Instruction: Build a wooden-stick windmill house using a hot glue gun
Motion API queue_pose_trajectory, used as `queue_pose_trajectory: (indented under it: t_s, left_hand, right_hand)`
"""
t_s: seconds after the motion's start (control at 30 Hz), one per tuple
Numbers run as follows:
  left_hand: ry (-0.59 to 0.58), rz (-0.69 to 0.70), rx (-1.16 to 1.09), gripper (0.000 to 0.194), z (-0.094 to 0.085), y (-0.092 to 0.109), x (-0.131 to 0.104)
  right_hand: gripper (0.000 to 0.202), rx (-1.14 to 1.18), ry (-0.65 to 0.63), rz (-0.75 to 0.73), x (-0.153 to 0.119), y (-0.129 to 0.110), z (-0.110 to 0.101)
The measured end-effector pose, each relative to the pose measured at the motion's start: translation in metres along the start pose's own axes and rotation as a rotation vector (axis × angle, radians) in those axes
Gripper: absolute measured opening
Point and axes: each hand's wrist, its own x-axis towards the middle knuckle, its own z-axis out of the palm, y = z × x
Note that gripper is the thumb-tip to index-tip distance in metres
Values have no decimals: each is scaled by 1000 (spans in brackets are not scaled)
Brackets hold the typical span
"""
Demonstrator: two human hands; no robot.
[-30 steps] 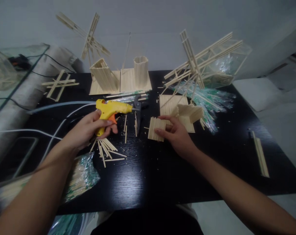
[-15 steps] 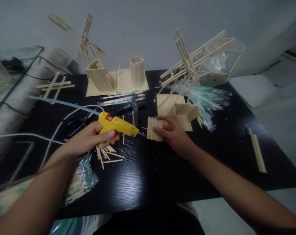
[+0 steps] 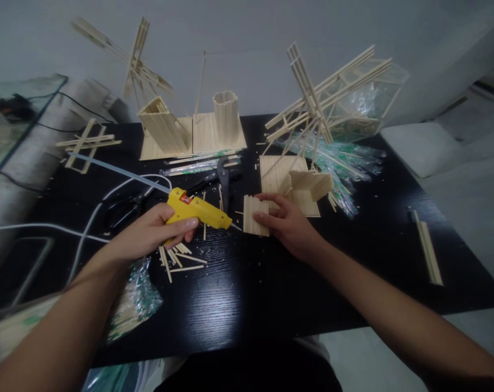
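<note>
My left hand (image 3: 165,224) is wrapped round a yellow hot glue gun (image 3: 201,211), with a long pale glue stick (image 3: 120,170) jutting from its back end. The gun's nozzle points right, close to the lower left edge of a small panel of wooden sticks (image 3: 255,216); I cannot tell whether they touch. Thumb and fingers of my right hand (image 3: 285,220) pinch that panel above the black table. Just behind my right hand stands a wooden base (image 3: 277,167) bearing an open-sided stick box (image 3: 312,185).
Pliers (image 3: 223,177) and loose short sticks (image 3: 181,258) lie by the glue gun. Farther back are two stick towers (image 3: 167,128) on bases and a stick windmill frame (image 3: 312,98). Bagged sticks (image 3: 348,158) lie at right, another bag (image 3: 134,302) at front left. A white cord (image 3: 87,228) crosses the left side.
The glue gun has shifted slightly right relative to the table, its nozzle nearer the panel edge. The whole view has drifted slightly left. Both hands keep their holds.
</note>
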Motion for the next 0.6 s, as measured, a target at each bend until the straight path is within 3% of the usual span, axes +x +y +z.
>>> queue_pose_trajectory:
  t_s: [0.6]
  left_hand:
    - [15,-26,7,49,2,1,2]
  right_hand:
    - [53,-15,-16,-10,-1,0,2]
